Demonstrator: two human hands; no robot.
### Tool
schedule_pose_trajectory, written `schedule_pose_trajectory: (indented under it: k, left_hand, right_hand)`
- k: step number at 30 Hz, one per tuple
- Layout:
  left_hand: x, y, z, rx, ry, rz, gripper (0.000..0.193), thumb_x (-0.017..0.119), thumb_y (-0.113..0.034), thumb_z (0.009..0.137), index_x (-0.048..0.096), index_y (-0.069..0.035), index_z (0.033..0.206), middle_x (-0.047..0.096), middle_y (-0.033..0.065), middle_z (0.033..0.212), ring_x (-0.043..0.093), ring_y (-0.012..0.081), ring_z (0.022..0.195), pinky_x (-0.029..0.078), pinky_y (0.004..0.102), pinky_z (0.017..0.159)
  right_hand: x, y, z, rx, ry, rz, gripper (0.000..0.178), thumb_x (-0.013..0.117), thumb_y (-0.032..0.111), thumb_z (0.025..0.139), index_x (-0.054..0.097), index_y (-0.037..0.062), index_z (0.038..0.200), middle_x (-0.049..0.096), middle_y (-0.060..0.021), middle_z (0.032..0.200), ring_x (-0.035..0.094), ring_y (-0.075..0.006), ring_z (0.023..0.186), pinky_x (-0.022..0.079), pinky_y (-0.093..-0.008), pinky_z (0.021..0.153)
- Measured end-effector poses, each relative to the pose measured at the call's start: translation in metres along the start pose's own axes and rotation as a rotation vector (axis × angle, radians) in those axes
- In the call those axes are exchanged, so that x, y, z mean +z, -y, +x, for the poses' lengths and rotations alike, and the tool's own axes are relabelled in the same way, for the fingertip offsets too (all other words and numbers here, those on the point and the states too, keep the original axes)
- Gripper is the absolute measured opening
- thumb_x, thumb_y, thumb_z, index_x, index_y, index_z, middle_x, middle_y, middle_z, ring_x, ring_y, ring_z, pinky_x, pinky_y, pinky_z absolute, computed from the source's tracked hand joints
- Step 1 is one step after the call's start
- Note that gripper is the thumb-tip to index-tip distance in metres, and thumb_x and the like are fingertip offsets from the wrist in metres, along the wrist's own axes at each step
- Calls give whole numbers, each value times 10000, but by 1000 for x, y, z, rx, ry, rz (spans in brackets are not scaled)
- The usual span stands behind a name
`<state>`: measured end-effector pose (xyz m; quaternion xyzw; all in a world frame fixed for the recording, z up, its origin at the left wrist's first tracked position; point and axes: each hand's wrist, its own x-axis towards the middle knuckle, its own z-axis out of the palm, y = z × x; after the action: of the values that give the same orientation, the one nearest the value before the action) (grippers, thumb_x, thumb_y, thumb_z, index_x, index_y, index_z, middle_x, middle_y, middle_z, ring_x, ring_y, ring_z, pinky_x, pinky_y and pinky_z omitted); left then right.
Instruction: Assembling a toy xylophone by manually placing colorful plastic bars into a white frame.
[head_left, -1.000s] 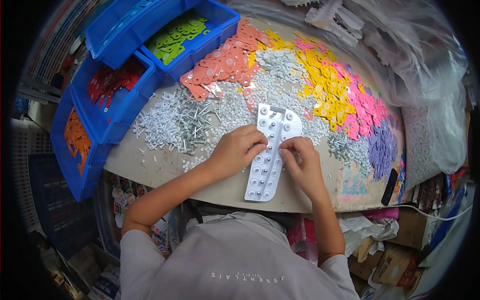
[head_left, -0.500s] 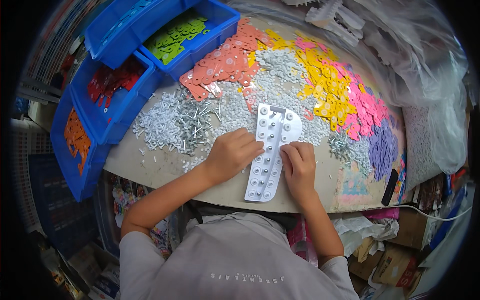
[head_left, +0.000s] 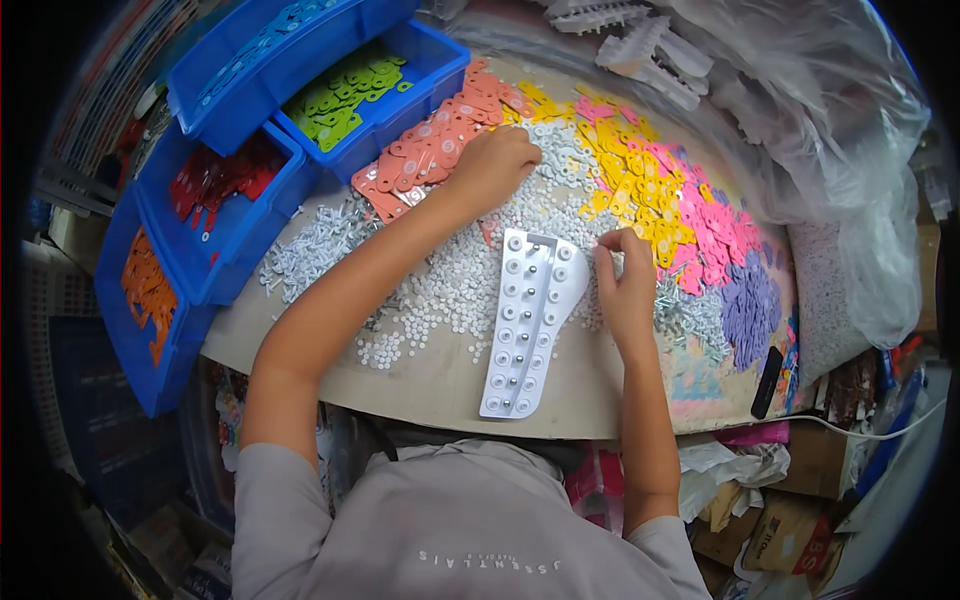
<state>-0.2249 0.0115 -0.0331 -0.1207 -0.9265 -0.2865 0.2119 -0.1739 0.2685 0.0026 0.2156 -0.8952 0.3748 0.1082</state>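
A white plastic jig [head_left: 525, 325] lies near the table's front edge. White round pieces sit in a row along each side of it, and silvery round heads run down its middle channel. Neither hand touches it. My left hand [head_left: 492, 170] reaches far forward, its curled fingertips at a heap of white round caps [head_left: 560, 150]; whatever they pinch is hidden. My right hand [head_left: 628, 280] is just right of the jig, over small white beads [head_left: 575, 212]. Its thumb and fingers are bent together, and anything between them is too small to make out.
Blue bins [head_left: 350, 150] with green, red, orange and blue pieces stand at the left. Around the hands lie salmon tabs [head_left: 420, 155], yellow tabs [head_left: 635, 180], pink tabs [head_left: 715, 230], purple tabs [head_left: 750, 305] and white rivets [head_left: 315, 245]. A clear plastic bag [head_left: 850, 260] stands right.
My left hand has left the jig and moved forward to the white caps. My right hand has let go of it and moved up and right. The jig now sits slightly nearer me.
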Motion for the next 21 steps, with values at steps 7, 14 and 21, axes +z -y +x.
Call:
schedule_pose_trajectory:
  k: [7, 14, 21]
  left_hand:
    - [18, 1, 3, -39, 41, 48, 71, 695, -133, 848, 726, -91, 896, 658, 72, 923, 648, 275, 977, 526, 421, 836]
    - [22, 3, 6, -51, 38, 83, 80, 704, -138, 837, 729, -93, 898, 662, 70, 922, 654, 275, 971, 528, 424, 832]
    - [10, -12, 5, -72, 27, 47, 73, 688, -108, 829, 728, -72, 878, 697, 107, 931, 659, 303, 941, 527, 432, 818]
  right_hand:
    - [14, -16, 55, -121, 125, -205, 56, 684, 36, 865, 655, 23, 911, 670, -149, 893, 601, -339, 887, 474, -435, 789]
    - [59, -37, 94, -205, 23, -253, 61, 706, 98, 838, 677, 54, 870, 667, -134, 878, 603, -348, 874, 463, -467, 759]
    - [56, -37, 85, -186, -21, -161, 72, 701, 56, 833, 651, 33, 879, 663, -141, 869, 606, -343, 843, 483, -459, 784]
